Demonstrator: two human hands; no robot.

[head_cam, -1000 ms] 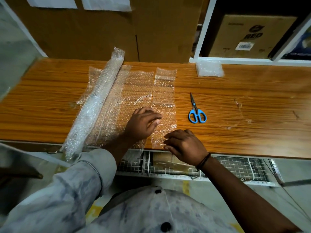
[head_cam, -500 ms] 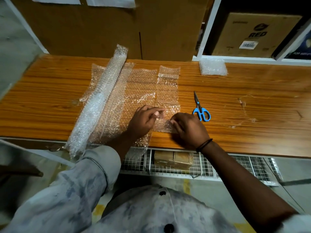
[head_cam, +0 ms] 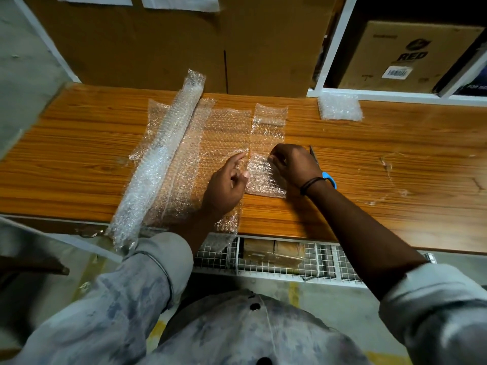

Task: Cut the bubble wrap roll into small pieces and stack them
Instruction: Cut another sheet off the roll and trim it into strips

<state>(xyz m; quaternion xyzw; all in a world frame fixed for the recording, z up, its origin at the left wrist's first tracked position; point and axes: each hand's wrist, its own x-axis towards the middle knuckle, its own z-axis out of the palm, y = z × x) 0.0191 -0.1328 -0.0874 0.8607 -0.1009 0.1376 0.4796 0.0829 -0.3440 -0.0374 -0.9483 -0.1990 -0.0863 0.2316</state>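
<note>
Clear bubble-wrap strip (head_cam: 266,177) lies folded beside the unrolled sheet (head_cam: 224,133) on the wooden table (head_cam: 395,167), right hand (head_cam: 295,164) pinching its fold with curled fingers, left hand (head_cam: 225,184) pressing near-straight fingers on the sheet, presumably steadying it; scissors (head_cam: 329,179) idle behind the wrist.

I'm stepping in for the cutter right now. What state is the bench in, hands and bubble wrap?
Left hand: flat, pressing the unrolled sheet.
Right hand: pinching the cut strip, its near end doubled over.
Roll lies left of both; scissors beside the right wrist; stack of pieces far right.
Done: one strip cut, some pieces stacked.
Left: cut strip small, stack, repeat along the sheet.
</note>
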